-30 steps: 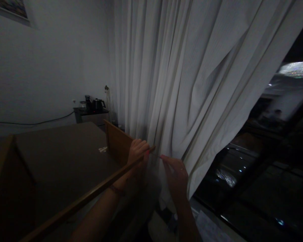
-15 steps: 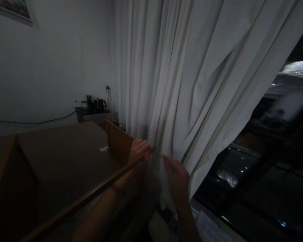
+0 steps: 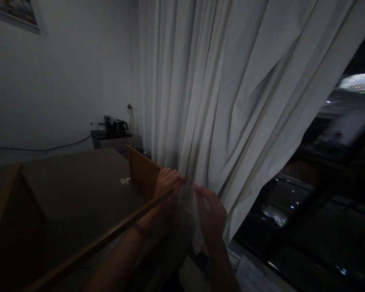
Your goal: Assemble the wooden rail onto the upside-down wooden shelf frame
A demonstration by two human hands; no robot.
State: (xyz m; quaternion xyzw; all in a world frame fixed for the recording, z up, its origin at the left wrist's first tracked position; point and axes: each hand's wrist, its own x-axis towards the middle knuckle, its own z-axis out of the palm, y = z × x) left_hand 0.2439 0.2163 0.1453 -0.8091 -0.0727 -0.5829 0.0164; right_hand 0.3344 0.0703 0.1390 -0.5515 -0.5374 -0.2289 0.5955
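A long wooden board [image 3: 115, 230] runs from the lower left up to the middle, seen edge-on. My left hand [image 3: 167, 182] is wrapped over it near its far end, with the thumb on the near side. Just right of that end, my right hand [image 3: 211, 211] pinches a thin metal rod [image 3: 189, 187], which looks like a hex key. The rod's far tip points at the board's end; whether it sits in a hole is too dark to tell. Behind my left hand stands an upright wooden panel [image 3: 144, 170], joining the board near its end.
Another wooden panel [image 3: 6, 211] rises at the left. Small pale pieces [image 3: 125, 180] lie on the brown tabletop [image 3: 88, 170]. A white curtain [image 3: 200, 101] hangs behind my hands, beside a dark window [image 3: 316, 211]. A black kettle [image 3: 119, 125] stands on a cabinet at the back.
My right hand has turned at the wrist and its fingers have shifted slightly left and up on the rod. My left hand and the board stay put.
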